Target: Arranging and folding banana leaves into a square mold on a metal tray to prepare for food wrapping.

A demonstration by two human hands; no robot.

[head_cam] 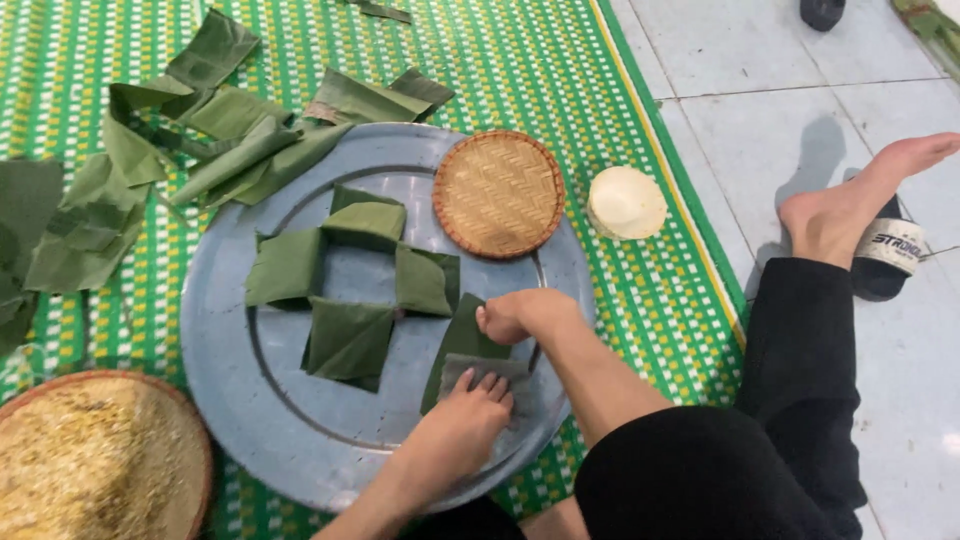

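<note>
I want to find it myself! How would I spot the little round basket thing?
Find the big round metal tray lying on the green woven mat. On the tray's far edge, beyond the folded green leaves, sits the small woven basket lid. It is the only tan, woven, round thing on the tray; everything else there is green leaf.

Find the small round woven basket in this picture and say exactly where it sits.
In the head view, the small woven basket rests on the upper right rim of the metal tray, between the folded leaves and the pale round block.

Left hand [455,430] flat — right hand [520,315] curled.
</note>
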